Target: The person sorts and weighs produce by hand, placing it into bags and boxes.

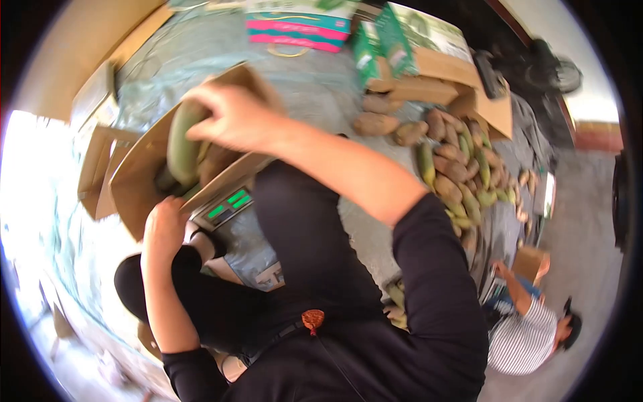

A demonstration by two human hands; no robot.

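Observation:
My right hand [231, 117] is closed round a long green vegetable [182, 144], held upright over an open cardboard box [127, 184]; motion blurs this hand a little. Inside the box, below it, lie dark and brownish shapes that I cannot make out well. At the box's near edge my left hand [165, 224] is closed, its fingers on the cardboard rim. Under or just beside the box is a scale with a lit green display [228, 203], partly covered by the box.
Brown and green vegetables [462, 164] lie in a large pile at the right. Behind it an opened carton [492, 107] stands beside green-and-white boxes [395, 43]. A pink-and-teal box [295, 30] is at the back. A person in a striped shirt [526, 338] works at the lower right.

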